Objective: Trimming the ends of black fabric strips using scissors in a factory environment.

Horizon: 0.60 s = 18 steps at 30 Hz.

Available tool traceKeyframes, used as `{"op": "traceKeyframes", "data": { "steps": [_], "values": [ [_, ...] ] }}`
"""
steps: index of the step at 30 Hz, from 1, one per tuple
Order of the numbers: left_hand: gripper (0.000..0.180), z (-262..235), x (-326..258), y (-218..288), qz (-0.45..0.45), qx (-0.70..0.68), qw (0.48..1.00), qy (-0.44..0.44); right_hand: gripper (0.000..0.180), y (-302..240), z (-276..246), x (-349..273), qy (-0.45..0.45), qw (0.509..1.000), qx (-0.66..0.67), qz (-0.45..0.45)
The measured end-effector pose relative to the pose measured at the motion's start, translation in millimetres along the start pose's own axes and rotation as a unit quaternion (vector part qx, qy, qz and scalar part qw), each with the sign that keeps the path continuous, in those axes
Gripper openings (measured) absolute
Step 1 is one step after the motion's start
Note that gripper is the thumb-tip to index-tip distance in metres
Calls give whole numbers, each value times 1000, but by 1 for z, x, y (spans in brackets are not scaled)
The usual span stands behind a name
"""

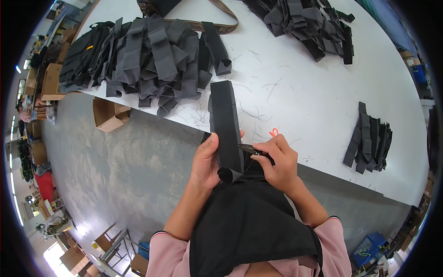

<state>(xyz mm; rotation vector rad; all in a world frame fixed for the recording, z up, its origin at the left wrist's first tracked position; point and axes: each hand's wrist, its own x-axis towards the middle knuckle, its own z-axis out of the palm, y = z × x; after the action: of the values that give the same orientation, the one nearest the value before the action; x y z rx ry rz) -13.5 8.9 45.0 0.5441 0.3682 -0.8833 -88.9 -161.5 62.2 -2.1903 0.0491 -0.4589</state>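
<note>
My left hand point(206, 159) is closed around a long black fabric strip point(226, 120), thumb on its near side, with fingertips showing past its right edge. The strip points away from me over the table's front edge, and its lower end curls into a roll. In my right hand point(279, 161) is a pair of dark thread snips point(249, 148), the fingers wrapped round them. Their blades meet the strip's right edge; whether they are cutting a thread cannot be made out. An orange loop point(274, 132) shows just beyond my right hand.
On the white table point(314, 106) lie a large pile of black strips point(157, 60), another pile point(307, 23) at the far right, and a small stack point(369, 141) on the right. A black backpack point(85, 57) is far left. Loose threads are scattered about. A cardboard box point(110, 115) stands below the edge.
</note>
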Motion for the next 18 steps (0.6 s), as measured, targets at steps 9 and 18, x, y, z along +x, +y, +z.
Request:
{"op": "traceKeyframes", "data": {
  "steps": [9, 18],
  "values": [
    [46, 8, -1, -1, 48, 58, 997, -7, 22, -14, -1, 1, -21, 999, -8, 37],
    [41, 0, -3, -4, 43, 57, 997, 28, 24, -18, 4, 8, -66, 996, -41, -32]
  ]
}}
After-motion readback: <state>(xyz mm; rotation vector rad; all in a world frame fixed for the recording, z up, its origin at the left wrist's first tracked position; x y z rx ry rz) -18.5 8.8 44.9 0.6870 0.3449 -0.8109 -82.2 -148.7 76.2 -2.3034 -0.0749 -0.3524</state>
